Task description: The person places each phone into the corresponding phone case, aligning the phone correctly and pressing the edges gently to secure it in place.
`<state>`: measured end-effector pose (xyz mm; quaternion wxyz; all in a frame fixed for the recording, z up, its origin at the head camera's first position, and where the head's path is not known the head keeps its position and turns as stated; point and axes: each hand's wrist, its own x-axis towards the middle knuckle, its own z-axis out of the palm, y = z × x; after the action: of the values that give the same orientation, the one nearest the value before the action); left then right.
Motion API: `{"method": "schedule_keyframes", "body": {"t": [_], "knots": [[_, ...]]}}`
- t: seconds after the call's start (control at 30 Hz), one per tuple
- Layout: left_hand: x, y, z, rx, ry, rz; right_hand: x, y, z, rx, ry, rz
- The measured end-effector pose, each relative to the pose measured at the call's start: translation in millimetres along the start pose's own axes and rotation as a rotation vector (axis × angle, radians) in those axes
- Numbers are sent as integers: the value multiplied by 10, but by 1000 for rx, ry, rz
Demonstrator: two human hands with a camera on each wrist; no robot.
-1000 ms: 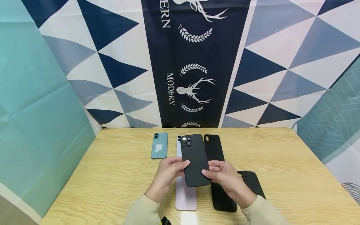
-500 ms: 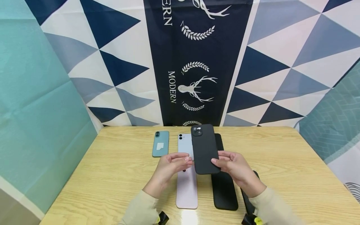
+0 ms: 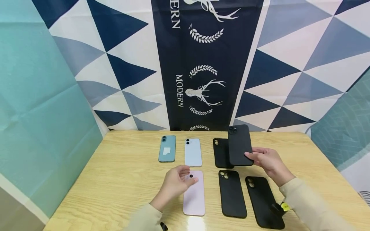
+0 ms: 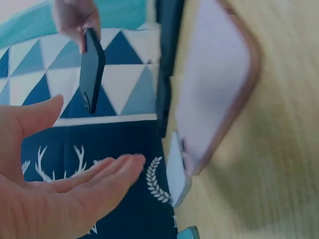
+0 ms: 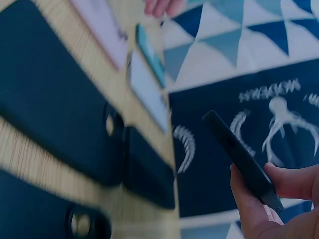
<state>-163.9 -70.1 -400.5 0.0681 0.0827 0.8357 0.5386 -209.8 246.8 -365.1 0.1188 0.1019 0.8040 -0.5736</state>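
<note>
My right hand (image 3: 270, 163) pinches a phone in a black case (image 3: 240, 144) by its lower right edge, thumb on the back. It is raised above the table's far right part, camera end up. In the right wrist view the cased phone (image 5: 241, 159) shows edge-on between thumb and fingers. My left hand (image 3: 174, 183) hovers with loosely bent fingers and holds nothing. Below its fingertips lies a pink phone (image 3: 194, 199), back up, its camera corner partly covered by the hand. In the left wrist view the left hand's (image 4: 75, 194) thumb and fingers stand apart.
A white phone (image 3: 193, 154) and a teal phone (image 3: 167, 144) lie behind the pink one. Three black phone cases lie to the right: a far case (image 3: 222, 157) partly behind the held phone, a middle case (image 3: 232, 195) and a near right case (image 3: 263, 199). A patterned cloth (image 3: 205, 118) hangs behind the wooden table.
My left hand has let go of the cased phone and drawn slightly down. My right hand has carried it to the right and away, uncovering the white phone and the black cases.
</note>
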Motion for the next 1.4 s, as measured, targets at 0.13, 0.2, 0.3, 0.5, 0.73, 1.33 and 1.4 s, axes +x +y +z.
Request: {"method": "schedule_keyframes", "body": {"t": [0.13,0.2,0.3,0.5,0.73,1.33,1.4], "knots": [[-46,13,127,223,-4,-2,92,118,-145,3,32,35],[-60,11,189,301,-18,-23,134,160,-201,-14,41,51],[-93,1,283,395,-51,-39,202,223,-267,-50,52,71],[-156,-58,440,607,-83,31,312,338,-400,-100,38,131],[-165,-118,508,707,-58,50,414,469,-494,-146,16,127],[-159,-119,462,777,-33,51,561,537,-637,-408,10,70],[-155,-124,463,799,-33,59,564,548,-643,-434,11,63]]}}
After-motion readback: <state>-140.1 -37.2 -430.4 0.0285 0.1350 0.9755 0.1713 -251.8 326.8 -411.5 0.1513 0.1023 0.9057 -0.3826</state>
